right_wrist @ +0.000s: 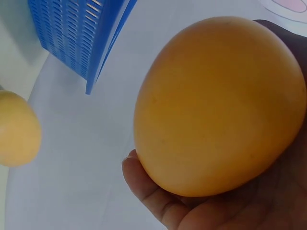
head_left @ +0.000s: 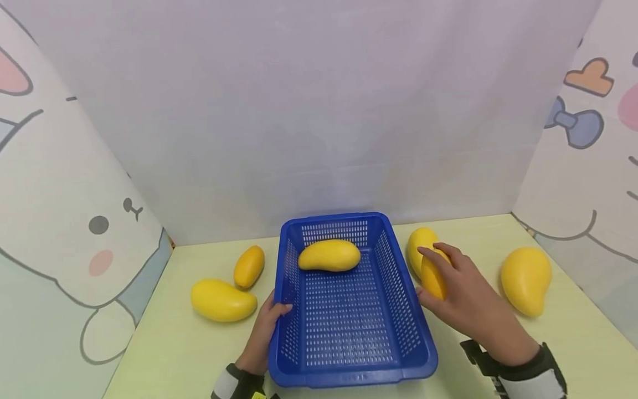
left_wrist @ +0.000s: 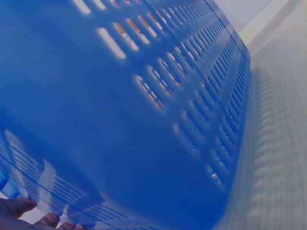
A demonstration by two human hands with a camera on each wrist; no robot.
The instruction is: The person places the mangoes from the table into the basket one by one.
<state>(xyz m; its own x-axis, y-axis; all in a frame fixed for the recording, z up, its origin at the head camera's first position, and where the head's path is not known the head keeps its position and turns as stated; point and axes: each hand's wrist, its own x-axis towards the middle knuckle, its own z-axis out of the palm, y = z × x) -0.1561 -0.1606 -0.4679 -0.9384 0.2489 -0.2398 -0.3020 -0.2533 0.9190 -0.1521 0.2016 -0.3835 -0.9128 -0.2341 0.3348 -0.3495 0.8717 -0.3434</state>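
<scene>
Behind your work area hangs a pale, plain backdrop [head_left: 319,111], and in front of it lies a light yellow-green tabletop [head_left: 169,354], flanked by a cartoon-printed left panel [head_left: 60,216] and a cartoon-printed right panel [head_left: 573,183]. The blue perforated plastic basket [head_left: 351,378] is at the middle of the tabletop, its open side up. Your right hand [head_left: 471,302], just beyond the basket's right wall, is grasping the orange-yellow mango, with the thumb on the near side and the fingers over the far side; whether that fruit clears the tabletop cannot be told. Your left hand [head_left: 263,335] is clasped on the basket's left rim, with the thumb laid over the inner side. Of the large yellow mangoes, the left mango [head_left: 224,300] lies on the tabletop near your left hand, the right mango [head_left: 526,281] lies beyond your right hand toward the right edge, the basket mango [head_left: 329,256] lies crosswise on the basket floor at the far end, and the rear mango [head_left: 418,246] sits beside the basket's right wall, partly hidden by your grasp. Smallest are the orange-yellow mango [head_left: 432,277] in your right hand and the small mango [head_left: 249,267], just behind the left mango.
</scene>
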